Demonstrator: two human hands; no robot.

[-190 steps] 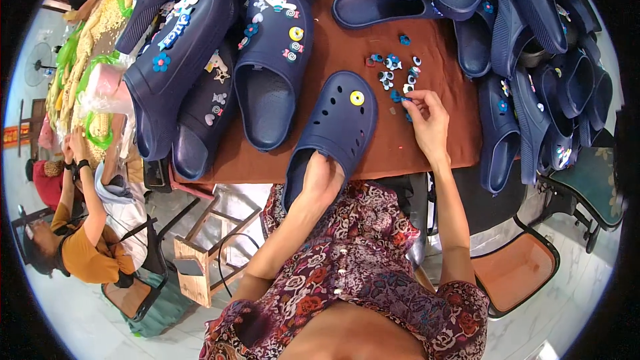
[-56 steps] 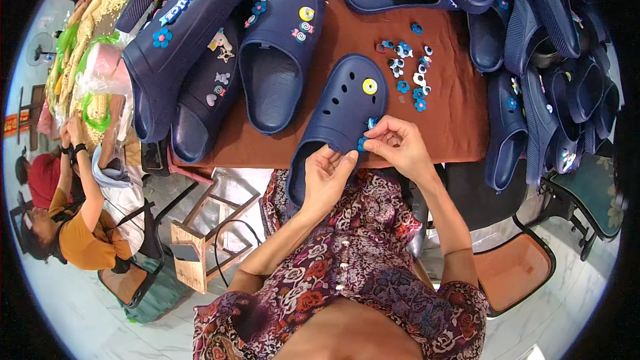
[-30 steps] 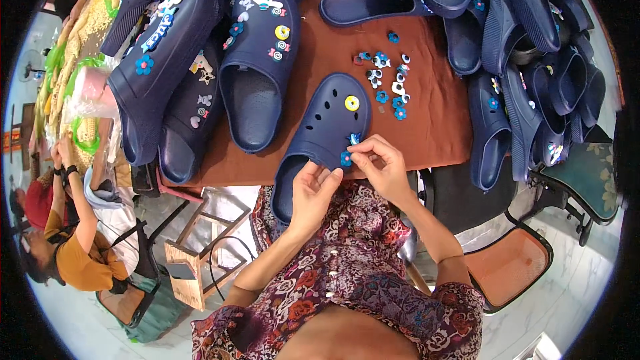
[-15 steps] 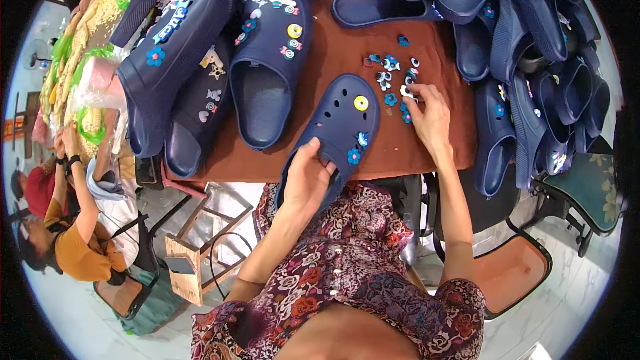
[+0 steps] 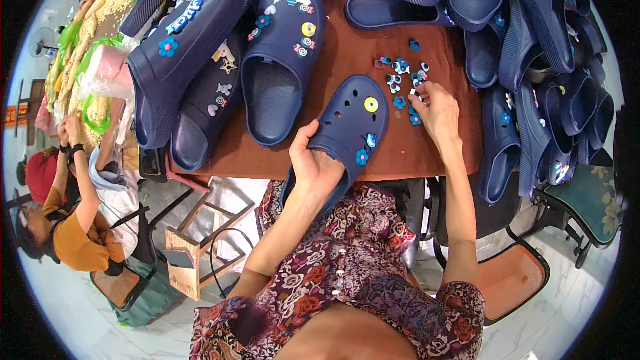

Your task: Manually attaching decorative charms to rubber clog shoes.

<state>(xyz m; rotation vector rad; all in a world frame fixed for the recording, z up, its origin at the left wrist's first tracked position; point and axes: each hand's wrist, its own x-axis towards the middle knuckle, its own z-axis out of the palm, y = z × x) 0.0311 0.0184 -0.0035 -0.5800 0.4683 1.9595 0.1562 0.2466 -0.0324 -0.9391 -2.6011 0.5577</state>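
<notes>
A navy clog point(image 5: 343, 117) points away from me at the table's near edge. My left hand point(image 5: 317, 168) grips it, fingers inside the foot opening and thumb outside. On its upper sit a yellow ring charm point(image 5: 371, 104), a blue-and-white charm point(image 5: 371, 140) and a blue flower charm point(image 5: 362, 156); other holes are bare. My right hand point(image 5: 441, 117) is closed, thumb and forefinger pinching a small white charm point(image 5: 413, 93) just above the tabletop. Around those fingertips lie several loose charms, among them a blue flower charm point(image 5: 399, 102).
A brown cloth point(image 5: 363, 47) covers the table. Decorated navy clogs point(image 5: 275, 70) stand at the left, and more clogs point(image 5: 500, 137) are piled at the right. A person in an orange shirt point(image 5: 83, 240) works at far left. A wooden stool point(image 5: 183, 277) and chairs point(image 5: 513, 273) stand below.
My right hand has lifted the small white charm slightly off the group, still pinched. My left hand has slid deeper into the clog. The whole view has shifted a little.
</notes>
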